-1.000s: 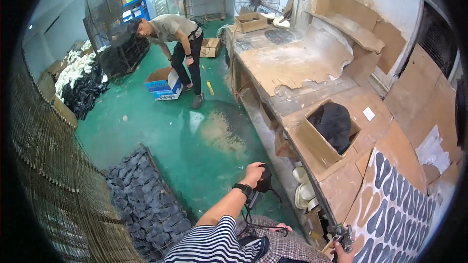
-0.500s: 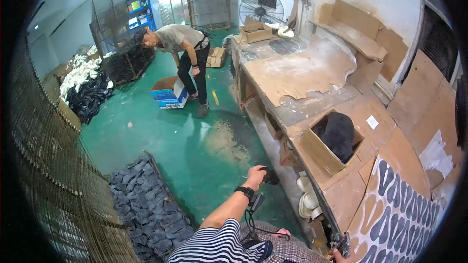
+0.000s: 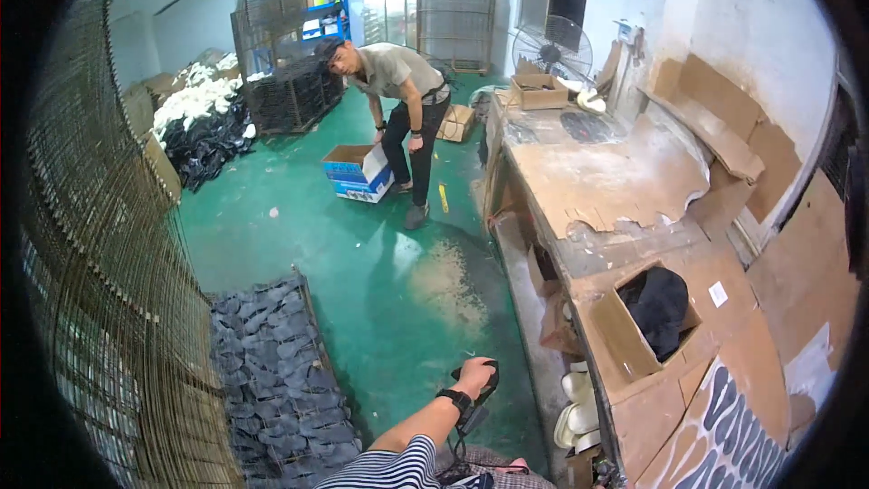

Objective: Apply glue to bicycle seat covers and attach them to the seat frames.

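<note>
Green floor, L hand clenched on dark object; R hand unseen; workbench rt.

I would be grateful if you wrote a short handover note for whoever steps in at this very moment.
Left hand: stretched forward over the green floor, closed around a small black object; a black wristband sits on the wrist. What the object is cannot be told.
Right hand: out of view.
Nearby: an open brown cardboard box with dark material inside stands on the cardboard-covered workbench to the right; a flat pile of dark grey cut pieces lies on the floor to the left.
A co-worker bends over a blue and white carton further back.
Done and left: nothing can be judged from this view.
</note>
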Demonstrator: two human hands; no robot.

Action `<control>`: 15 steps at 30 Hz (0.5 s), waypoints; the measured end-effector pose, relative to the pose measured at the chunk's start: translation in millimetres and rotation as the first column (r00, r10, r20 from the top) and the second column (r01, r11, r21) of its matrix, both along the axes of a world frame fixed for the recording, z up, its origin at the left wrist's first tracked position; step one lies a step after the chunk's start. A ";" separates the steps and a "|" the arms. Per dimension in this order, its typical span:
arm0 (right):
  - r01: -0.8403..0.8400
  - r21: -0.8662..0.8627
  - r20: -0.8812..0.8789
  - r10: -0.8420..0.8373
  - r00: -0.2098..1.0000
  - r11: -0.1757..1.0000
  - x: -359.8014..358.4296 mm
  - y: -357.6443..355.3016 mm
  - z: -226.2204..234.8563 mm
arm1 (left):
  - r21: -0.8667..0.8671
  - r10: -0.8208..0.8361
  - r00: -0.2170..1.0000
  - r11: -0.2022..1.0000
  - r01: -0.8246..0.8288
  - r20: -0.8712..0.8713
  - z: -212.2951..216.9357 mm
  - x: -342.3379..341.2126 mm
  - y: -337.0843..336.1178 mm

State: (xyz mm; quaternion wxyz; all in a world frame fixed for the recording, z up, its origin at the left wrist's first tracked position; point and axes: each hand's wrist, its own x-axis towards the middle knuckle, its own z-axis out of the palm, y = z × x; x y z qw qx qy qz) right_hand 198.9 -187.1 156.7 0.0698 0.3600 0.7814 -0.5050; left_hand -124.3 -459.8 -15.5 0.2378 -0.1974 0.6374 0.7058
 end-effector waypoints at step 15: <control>-0.085 -0.056 0.052 0.088 0.995 0.995 -41.6 -30.9 27.3 | 0.007 0.168 0.980 0.985 -0.170 0.111 -2.9 20.2 -51.8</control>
